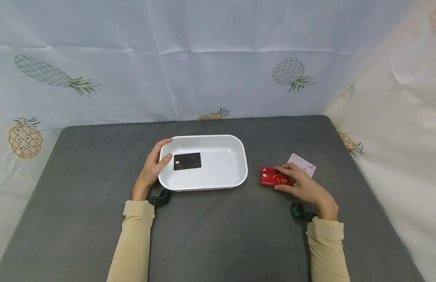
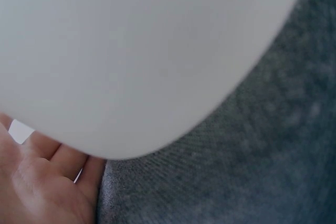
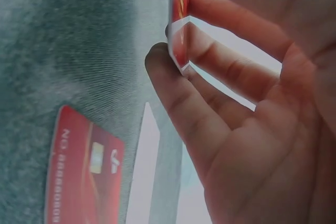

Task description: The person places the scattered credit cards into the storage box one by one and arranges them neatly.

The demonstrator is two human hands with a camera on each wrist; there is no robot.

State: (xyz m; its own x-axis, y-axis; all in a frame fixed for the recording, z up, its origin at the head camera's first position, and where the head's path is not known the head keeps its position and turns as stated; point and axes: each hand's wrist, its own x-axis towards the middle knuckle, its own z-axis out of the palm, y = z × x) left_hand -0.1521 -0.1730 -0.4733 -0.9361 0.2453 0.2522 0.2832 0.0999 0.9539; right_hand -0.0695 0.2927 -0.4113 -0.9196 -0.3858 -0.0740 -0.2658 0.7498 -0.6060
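Observation:
A white tray (image 1: 225, 168) with rounded corners holds a black VIP card (image 1: 187, 161) on its floor. My left hand (image 1: 152, 166) grips the tray's left end, thumb over the rim and fingers on the outer side. In the left wrist view the tray's wall (image 2: 131, 66) hides part of that hand (image 2: 47, 182). To the right of the tray, my right hand (image 1: 300, 186) pinches a red VIP card (image 1: 270, 176) by its edges. The right wrist view shows this card nearly edge-on, tilted up off the table, between thumb and fingers (image 3: 226, 59).
Beneath the right hand lies a second red card (image 3: 84, 171), mostly hidden in the head view. A pale pink card (image 1: 304, 163) lies just behind that hand. Everything rests on a grey cloth-covered table (image 1: 218, 235), with a pineapple-print curtain (image 1: 203, 78) behind.

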